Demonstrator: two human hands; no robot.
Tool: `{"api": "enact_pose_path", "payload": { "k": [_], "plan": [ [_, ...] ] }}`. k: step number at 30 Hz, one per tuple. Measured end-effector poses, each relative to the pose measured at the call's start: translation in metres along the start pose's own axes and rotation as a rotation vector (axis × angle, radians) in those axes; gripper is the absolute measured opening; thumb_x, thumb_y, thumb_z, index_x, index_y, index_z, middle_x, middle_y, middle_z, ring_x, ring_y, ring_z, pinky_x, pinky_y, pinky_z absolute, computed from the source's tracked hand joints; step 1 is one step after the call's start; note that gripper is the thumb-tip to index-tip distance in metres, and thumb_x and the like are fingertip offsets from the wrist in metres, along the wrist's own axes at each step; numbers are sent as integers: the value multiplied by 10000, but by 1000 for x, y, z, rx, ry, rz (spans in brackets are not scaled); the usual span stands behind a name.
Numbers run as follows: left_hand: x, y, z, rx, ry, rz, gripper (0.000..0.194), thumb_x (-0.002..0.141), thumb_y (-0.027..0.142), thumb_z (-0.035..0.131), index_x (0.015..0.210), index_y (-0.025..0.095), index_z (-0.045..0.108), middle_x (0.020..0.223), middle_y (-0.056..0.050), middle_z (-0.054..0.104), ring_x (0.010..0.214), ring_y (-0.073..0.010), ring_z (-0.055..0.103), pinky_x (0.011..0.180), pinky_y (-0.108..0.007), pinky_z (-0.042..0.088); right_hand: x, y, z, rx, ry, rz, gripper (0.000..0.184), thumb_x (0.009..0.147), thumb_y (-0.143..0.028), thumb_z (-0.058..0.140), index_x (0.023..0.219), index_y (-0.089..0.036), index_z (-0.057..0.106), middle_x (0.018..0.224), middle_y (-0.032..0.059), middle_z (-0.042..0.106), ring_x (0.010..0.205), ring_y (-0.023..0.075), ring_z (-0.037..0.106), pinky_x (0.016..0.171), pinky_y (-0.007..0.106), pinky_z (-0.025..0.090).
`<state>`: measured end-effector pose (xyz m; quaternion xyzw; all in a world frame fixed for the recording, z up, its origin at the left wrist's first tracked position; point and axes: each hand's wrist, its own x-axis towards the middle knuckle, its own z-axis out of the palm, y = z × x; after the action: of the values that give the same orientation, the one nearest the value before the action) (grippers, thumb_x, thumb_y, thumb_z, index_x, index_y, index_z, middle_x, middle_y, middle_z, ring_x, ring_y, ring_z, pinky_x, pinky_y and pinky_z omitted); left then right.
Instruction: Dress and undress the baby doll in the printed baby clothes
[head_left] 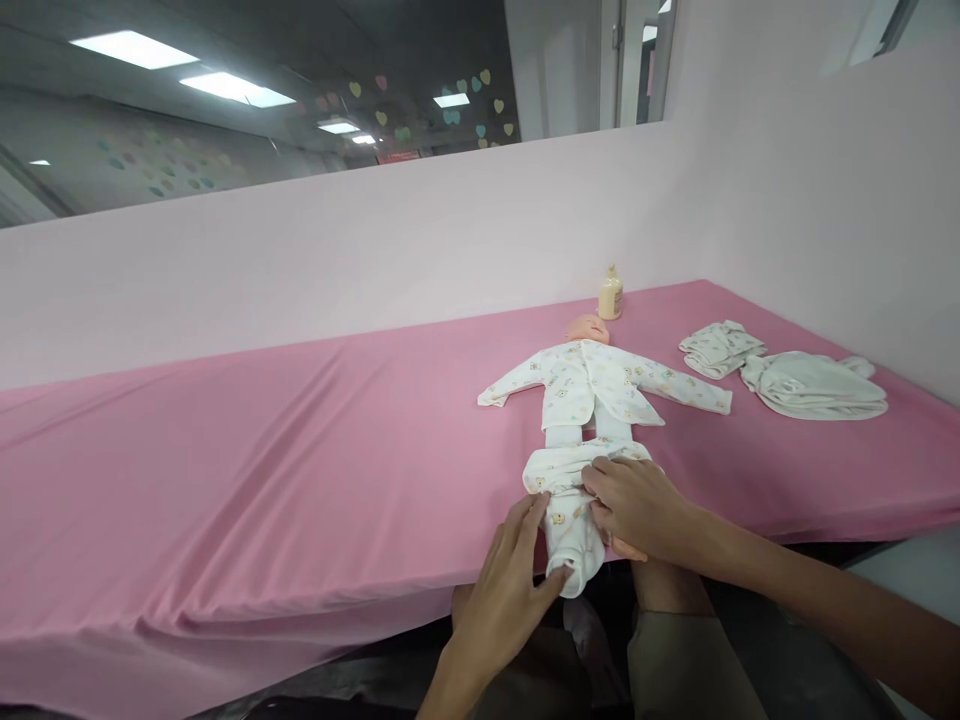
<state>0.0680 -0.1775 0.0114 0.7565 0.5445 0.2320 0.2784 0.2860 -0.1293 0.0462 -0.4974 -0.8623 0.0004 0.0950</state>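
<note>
A baby doll [587, 329] lies on its back, dressed in a white patterned jacket [570, 385] with both sleeves spread out. White patterned baby trousers [568, 520] are bunched over its lower legs, and one trouser leg points toward me. My right hand [641, 505] grips the trousers at the other leg, fingers curled into the cloth. Below it, part of a bare doll foot [628, 549] shows. My left hand [506, 575] rests along the near trouser leg, thumb by the cuff and fingers apart. Cloth hides the doll's other foot.
Pink cloth [300, 480] covers the long table, with folds on the left. A pump bottle [610, 295] stands behind the doll's head. To the right lie a folded patterned cloth [721, 348] and a folded white cloth [816, 386]. A wall with a window rises behind.
</note>
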Motion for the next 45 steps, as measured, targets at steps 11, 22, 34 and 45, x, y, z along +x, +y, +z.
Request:
{"api": "enact_pose_path", "payload": {
  "k": [11, 22, 34, 45],
  "plan": [
    [18, -4, 11, 115, 34, 25, 680, 767, 165, 586, 1414, 174, 379, 1260, -127, 551, 1156, -293, 480, 974, -452, 420, -2, -2, -4, 35, 0, 17, 83, 810, -117, 512, 830, -174, 570, 886, 36, 612, 783, 161, 538, 657, 299, 288],
    [21, 37, 9, -338, 27, 83, 746, 824, 227, 611, 1478, 267, 255, 1411, -119, 488, 1204, -245, 528, 969, -376, 471, -5, -9, -14, 177, -2, 22, 100, 798, -108, 462, 770, -188, 516, 800, -4, 602, 766, 144, 504, 698, 299, 304],
    [48, 21, 1, -402, 34, -28, 455, 800, 256, 607, 1229, 188, 473, 1094, -80, 657, 875, -175, 625, 756, -282, 510, 3, 9, -11, 267, 35, -5, 152, 805, -127, 476, 675, -180, 418, 650, -27, 511, 628, 109, 396, 582, 278, 198],
    [38, 21, -14, -280, -23, 38, 539, 800, 166, 544, 1330, 217, 461, 1270, -102, 574, 1096, -223, 552, 958, -363, 447, 12, 10, -6, 159, 29, 62, 185, 921, -144, 389, 785, -176, 510, 702, 4, 615, 576, 117, 454, 566, 292, 205]
  ]
}}
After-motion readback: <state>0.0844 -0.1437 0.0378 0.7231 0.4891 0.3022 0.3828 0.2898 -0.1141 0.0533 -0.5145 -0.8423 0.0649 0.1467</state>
